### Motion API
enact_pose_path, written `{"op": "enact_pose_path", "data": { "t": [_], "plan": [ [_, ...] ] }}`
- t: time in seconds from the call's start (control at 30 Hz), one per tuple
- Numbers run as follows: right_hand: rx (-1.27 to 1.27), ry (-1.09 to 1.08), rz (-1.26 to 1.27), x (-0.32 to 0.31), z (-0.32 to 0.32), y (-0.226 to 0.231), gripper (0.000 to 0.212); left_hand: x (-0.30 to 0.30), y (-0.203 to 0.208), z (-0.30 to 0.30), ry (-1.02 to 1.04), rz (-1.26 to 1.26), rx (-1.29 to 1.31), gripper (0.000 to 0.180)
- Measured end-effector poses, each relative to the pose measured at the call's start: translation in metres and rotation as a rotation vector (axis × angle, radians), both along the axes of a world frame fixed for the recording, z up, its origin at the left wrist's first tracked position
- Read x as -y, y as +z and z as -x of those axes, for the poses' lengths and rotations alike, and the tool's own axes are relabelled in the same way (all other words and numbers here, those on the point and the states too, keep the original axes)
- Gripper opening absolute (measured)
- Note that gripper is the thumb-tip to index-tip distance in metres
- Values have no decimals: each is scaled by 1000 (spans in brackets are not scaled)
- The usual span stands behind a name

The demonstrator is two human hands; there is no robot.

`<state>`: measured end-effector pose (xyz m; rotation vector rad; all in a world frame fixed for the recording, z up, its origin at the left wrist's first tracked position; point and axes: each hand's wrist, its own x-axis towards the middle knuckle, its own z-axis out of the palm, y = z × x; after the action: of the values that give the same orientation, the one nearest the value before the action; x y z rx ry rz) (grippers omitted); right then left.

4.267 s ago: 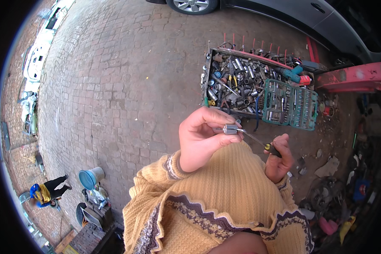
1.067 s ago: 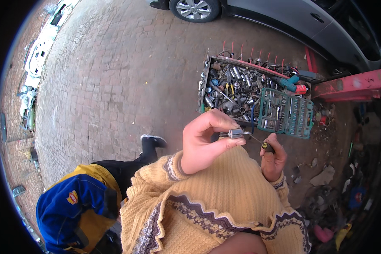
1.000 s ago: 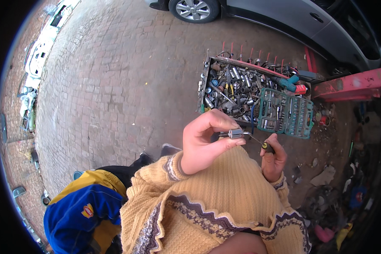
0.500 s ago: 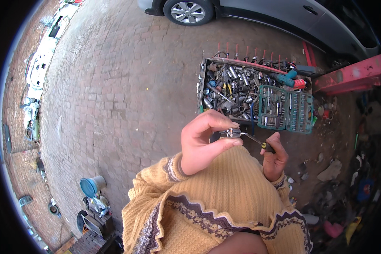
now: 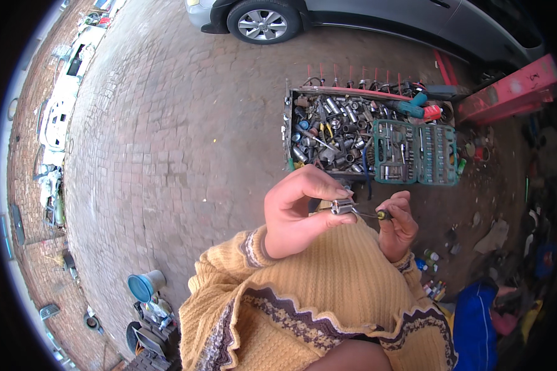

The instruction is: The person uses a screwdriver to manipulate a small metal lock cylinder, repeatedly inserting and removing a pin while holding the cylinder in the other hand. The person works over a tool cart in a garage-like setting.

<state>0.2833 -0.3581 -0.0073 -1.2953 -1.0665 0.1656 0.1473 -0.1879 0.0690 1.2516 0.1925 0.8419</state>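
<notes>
My left hand (image 5: 294, 210) pinches a small silvery metal cylinder (image 5: 342, 206) with slots in its side between thumb and fingertips. My right hand (image 5: 397, 227) is closed round the black and yellow handle (image 5: 384, 214) of a thin-shafted hook pick. Its metal shaft (image 5: 366, 215) points left to the cylinder; whether the tip touches it or sits inside, I cannot tell. Both hands are held up in front of my yellow knitted sweater (image 5: 328, 272).
Ahead is a tray (image 5: 287, 127) heaped with sockets and tools. On it lie an open green socket case (image 5: 416, 151) and a teal power tool (image 5: 408, 109). A red steel beam (image 5: 507, 93) and a car (image 5: 377, 21) are beyond; a bucket (image 5: 145, 285) stands at left.
The cylinder has turned and its slotted side now faces up more. My right hand's handle has tipped and moved slightly left. The view has shifted, bringing blue cloth in at lower right.
</notes>
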Motion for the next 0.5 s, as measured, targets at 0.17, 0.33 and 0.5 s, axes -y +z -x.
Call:
{"op": "enact_pose_path", "data": {
  "t": [0.17, 0.33, 0.5],
  "plan": [
    [-77, 28, 4, 2, 2, -2, 30, 0, -1, -6, -29, -44, 55, 29],
    [-307, 111, -18, 8, 7, -6, 29, 0, -4, -10, -55, -66, 70, 30],
    [-389, 147, -25, 12, 6, -8, 27, 1, -4, -11, -61, -65, 69, 30]
  ]
}}
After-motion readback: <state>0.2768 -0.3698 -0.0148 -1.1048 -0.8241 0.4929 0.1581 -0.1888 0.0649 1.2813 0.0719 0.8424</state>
